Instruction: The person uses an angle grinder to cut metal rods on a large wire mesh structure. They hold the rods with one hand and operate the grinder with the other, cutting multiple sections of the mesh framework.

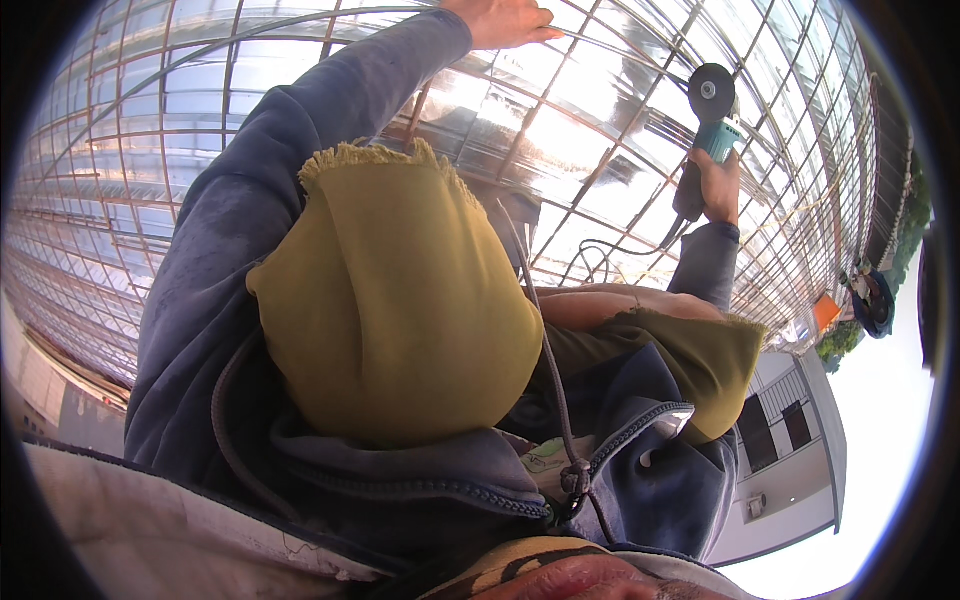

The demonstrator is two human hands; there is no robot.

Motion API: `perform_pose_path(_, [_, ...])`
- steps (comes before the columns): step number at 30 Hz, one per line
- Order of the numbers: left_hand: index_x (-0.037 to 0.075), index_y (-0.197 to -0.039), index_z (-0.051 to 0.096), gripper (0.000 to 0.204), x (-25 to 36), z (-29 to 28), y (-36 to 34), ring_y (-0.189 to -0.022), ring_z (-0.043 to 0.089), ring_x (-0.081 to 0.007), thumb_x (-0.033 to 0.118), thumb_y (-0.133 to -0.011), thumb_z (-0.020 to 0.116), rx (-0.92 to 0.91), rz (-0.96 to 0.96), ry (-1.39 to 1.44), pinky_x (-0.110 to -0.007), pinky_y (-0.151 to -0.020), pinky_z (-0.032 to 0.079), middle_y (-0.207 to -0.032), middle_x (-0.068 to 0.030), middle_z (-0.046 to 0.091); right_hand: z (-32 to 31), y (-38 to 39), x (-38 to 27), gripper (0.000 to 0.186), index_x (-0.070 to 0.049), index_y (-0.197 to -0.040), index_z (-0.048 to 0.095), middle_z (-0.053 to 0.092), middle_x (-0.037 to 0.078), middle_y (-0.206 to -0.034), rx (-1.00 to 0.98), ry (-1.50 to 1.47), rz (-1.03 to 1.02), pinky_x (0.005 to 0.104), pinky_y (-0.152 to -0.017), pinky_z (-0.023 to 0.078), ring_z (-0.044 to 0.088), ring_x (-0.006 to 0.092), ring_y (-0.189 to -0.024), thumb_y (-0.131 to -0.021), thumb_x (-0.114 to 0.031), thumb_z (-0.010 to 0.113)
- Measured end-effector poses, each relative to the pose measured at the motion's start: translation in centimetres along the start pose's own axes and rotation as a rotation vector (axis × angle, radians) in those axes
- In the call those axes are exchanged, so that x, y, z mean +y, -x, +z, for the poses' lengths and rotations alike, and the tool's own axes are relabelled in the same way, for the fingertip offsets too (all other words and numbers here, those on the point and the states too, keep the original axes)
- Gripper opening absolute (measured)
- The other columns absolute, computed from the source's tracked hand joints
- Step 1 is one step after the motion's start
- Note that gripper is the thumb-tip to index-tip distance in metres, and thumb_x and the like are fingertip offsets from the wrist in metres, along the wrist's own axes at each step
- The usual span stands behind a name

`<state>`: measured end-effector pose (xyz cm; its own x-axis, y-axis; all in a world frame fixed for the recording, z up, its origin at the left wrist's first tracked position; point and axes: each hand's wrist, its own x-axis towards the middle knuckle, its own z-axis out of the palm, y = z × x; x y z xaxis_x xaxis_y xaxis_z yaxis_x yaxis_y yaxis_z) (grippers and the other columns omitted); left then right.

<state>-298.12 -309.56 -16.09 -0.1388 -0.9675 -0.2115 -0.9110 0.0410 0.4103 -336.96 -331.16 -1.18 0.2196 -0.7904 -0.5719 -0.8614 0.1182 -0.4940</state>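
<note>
My right hand (719, 185) is wrapped round the dark handle of a teal angle grinder (718, 138), held over the steel mesh at the upper right. Its black cutting disc (711, 90) faces up toward me; I cannot tell whether it spins. A dark cord (640, 252) trails from the grinder. At the top edge, my left hand (505, 22) is closed where a long thin steel bar (300, 18) runs up to it. The frame edge cuts off part of that hand. The disc stands apart from my left hand.
A grid of rusty rebar (510, 150) spreads beneath me over shiny sheeting. Loose bars lie on it near the grinder. My knees, in olive trousers (400, 300), take up the middle. Another person (872, 300) is at the far right by an orange object (826, 311). A white building (790, 460) stands lower right.
</note>
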Motion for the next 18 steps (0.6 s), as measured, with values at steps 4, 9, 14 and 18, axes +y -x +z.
perform_pose_path(4, [0.016, -0.147, 0.065, 0.050, 0.3, -0.2, 0.0, -0.146, 0.050, -0.0405, 0.036, -0.101, 0.060, -0.002, 0.006, 0.005, -0.061, -0.122, 0.035, -0.155, -0.0195, 0.058, 0.0, -0.2, 0.6, 0.041, 0.003, -0.122, 0.060, 0.070, 0.012, -0.095, -0.030, -0.004, -0.018, 0.0359, -0.068, 0.057, 0.069, 0.0211, -0.077, -0.089, -0.014, 0.076])
perform_pose_path(9, [0.016, -0.145, 0.066, 0.049, 0.1, -0.2, 0.1, -0.145, 0.051, -0.0401, 0.036, -0.102, 0.060, 0.012, 0.001, 0.012, -0.061, -0.122, 0.036, -0.154, -0.0194, 0.060, 0.5, 0.1, 0.1, 0.038, 0.003, -0.121, 0.061, 0.070, 0.011, -0.095, -0.022, 0.009, -0.045, 0.0357, -0.067, 0.056, 0.068, 0.0204, -0.077, -0.090, -0.013, 0.074])
perform_pose_path(14, [0.015, -0.144, 0.067, 0.048, 0.1, -0.2, -0.2, -0.144, 0.053, -0.0398, 0.035, -0.102, 0.060, 0.030, 0.003, 0.023, -0.060, -0.121, 0.037, -0.153, -0.0193, 0.061, 0.8, 1.8, 0.9, 0.036, 0.004, -0.120, 0.060, 0.070, 0.013, -0.094, -0.015, -0.142, 0.002, 0.0361, -0.067, 0.057, 0.070, 0.0211, -0.076, -0.092, -0.014, 0.074])
perform_pose_path(18, [0.015, -0.144, 0.068, 0.047, -0.2, -0.4, -1.5, -0.143, 0.054, -0.0395, 0.035, -0.102, 0.060, 0.082, 0.030, 0.038, -0.060, -0.121, 0.038, -0.152, -0.0193, 0.062, -0.9, 4.2, 2.5, 0.034, 0.004, -0.118, 0.060, 0.070, 0.015, -0.089, 0.053, -0.420, 0.040, 0.0380, -0.065, 0.060, 0.071, 0.0257, -0.072, -0.092, -0.013, 0.073])
